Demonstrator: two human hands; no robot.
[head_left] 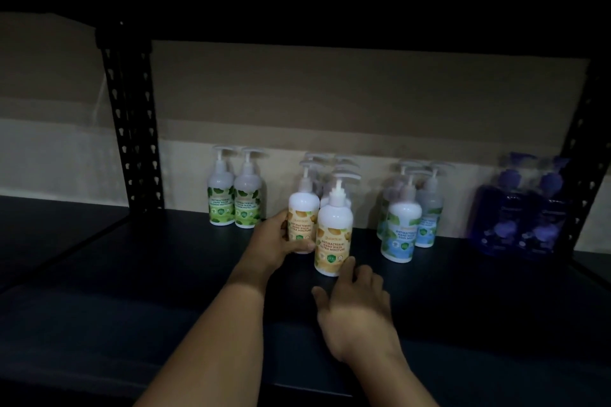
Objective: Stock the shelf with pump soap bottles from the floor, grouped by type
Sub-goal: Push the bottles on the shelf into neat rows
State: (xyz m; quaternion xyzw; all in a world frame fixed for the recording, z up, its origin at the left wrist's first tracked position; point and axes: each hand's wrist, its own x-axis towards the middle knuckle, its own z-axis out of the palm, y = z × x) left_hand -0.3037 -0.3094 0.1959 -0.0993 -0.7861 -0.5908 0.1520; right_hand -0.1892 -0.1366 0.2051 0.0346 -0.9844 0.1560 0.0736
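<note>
On the dark shelf (165, 274) stand pump soap bottles in groups. Two green-label bottles (234, 205) are at the left. In the middle is the orange-label group: my left hand (277, 238) grips one orange-label bottle (301, 218) around its body. A second orange-label bottle (333, 241) stands upright just in front and to its right. My right hand (355, 304) lies open just below that bottle, fingertips at its base. More orange ones stand behind, blurred. Blue-label bottles (401, 228) come further right, then two purple bottles (519, 221).
Black perforated uprights stand at the left (132, 129) and the right (582, 155) of the bay. A beige wall runs behind the bottles. The shelf above is dark. The scene is dim.
</note>
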